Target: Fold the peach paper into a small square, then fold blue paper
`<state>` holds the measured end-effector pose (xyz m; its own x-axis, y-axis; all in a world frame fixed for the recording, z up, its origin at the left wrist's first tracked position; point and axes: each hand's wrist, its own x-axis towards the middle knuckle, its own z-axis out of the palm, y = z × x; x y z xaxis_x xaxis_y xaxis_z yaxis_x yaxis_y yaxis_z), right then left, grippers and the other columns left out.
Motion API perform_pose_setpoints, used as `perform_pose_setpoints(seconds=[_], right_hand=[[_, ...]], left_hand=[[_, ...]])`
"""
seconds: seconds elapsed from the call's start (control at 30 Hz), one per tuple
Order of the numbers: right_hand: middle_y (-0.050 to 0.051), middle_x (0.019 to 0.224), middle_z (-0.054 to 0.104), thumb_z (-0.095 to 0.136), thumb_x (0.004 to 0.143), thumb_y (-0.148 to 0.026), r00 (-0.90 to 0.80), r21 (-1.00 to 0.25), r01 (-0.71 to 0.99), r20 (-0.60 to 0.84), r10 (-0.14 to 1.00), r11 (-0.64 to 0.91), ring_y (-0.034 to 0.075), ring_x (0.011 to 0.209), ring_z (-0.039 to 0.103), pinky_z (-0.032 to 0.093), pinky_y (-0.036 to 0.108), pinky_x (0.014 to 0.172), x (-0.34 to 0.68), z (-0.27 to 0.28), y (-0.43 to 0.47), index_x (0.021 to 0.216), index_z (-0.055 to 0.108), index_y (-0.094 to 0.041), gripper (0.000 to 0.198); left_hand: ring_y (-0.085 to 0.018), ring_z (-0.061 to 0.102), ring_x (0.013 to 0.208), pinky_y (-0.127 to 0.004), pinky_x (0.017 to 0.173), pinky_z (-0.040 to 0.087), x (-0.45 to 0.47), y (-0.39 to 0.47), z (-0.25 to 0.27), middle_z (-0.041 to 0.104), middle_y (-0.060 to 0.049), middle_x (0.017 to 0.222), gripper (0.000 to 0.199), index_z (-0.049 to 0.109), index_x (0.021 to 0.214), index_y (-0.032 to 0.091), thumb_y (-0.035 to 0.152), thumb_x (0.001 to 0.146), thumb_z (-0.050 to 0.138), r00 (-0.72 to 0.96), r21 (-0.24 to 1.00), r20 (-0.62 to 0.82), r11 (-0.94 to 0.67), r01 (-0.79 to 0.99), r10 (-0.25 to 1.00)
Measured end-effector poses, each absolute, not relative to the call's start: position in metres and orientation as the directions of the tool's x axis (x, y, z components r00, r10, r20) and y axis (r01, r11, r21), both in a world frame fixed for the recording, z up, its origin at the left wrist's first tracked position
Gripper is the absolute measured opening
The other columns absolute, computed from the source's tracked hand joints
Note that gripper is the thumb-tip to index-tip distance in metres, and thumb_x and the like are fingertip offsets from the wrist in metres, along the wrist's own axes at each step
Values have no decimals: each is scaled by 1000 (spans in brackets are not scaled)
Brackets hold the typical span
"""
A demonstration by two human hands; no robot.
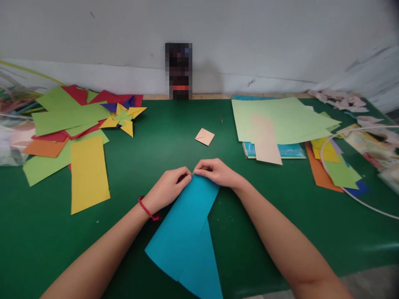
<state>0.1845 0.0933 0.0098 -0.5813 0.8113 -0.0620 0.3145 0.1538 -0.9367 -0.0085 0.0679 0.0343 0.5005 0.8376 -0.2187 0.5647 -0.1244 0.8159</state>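
Observation:
A large sheet of blue paper [183, 224], partly folded over itself, lies in front of me and reaches toward the table's near edge. My left hand [170, 182], with a red cord bracelet [149, 209] at the wrist, pinches the sheet's far corner between thumb and fingers. Right beside it, my right hand [215, 171] pinches the same corner, the fingertips of both hands nearly touching. Just beyond the hands, a small folded pink paper square [205, 136] lies flat on the green table [174, 141].
Green, red and orange sheets, a yellow sheet [89, 174] and a folded paper star [124, 118] lie at the left. Light green sheets [280, 120] and a pale pink strip [267, 141] lie at the right, near a white cable [324, 151]. A blurred dark upright object [178, 70] stands at the wall.

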Motion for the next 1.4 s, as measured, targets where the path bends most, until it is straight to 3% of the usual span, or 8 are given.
perform_pose_setpoints(seconds=[0.4,0.67,1.0,1.07,1.2,1.3,1.4], right_hand=[[4,78,63,53,79,-38,-413,-967,248,-46,909,64,15,73,57,44,27,66,192,7,96,80,62,-17,23],[3,77,63,54,78,-39,-356,-974,225,-58,933,25,14,71,56,43,26,65,194,4,97,79,62,-17,24],[3,78,62,53,79,-41,-378,-979,202,-72,923,6,14,71,56,43,26,65,194,5,97,80,61,-17,25],[3,78,62,53,79,-40,-390,-980,200,-70,918,10,14,71,56,42,26,64,194,5,97,81,61,-17,24],[3,78,62,53,80,-38,-416,-982,186,-61,907,19,13,71,56,42,25,65,192,6,96,81,61,-17,22],[2,78,62,54,79,-36,-421,-984,177,-54,906,24,13,72,56,43,25,66,189,7,95,80,61,-17,21],[2,78,62,56,78,-36,-428,-982,183,-41,903,42,12,71,55,43,24,65,187,9,94,80,62,-17,19]], left_hand=[[-17,52,72,-28,60,38,-18,73,52,59,-2,81,27,55,82,20,37,84,35,519,804,-274,-103,586,810],[-17,52,70,-26,60,37,-39,76,77,59,-2,80,28,55,78,21,39,84,34,596,758,-377,-134,638,709],[-13,44,55,-23,51,31,-74,70,104,53,1,63,23,55,64,22,35,79,44,673,732,-504,-146,665,541],[-14,45,56,-23,51,32,-72,71,102,54,1,63,25,55,64,22,38,80,44,646,737,-499,-108,667,577],[-17,51,64,-25,54,35,-51,73,84,60,-1,73,34,58,78,22,48,82,37,446,714,-390,-42,699,806],[-18,54,74,-27,61,37,-31,71,69,62,-2,88,36,59,90,23,49,83,34,520,744,-346,-109,659,781],[-17,52,65,-27,57,35,-21,67,58,61,-2,77,39,58,81,22,47,86,29,555,717,-329,-181,674,764]])
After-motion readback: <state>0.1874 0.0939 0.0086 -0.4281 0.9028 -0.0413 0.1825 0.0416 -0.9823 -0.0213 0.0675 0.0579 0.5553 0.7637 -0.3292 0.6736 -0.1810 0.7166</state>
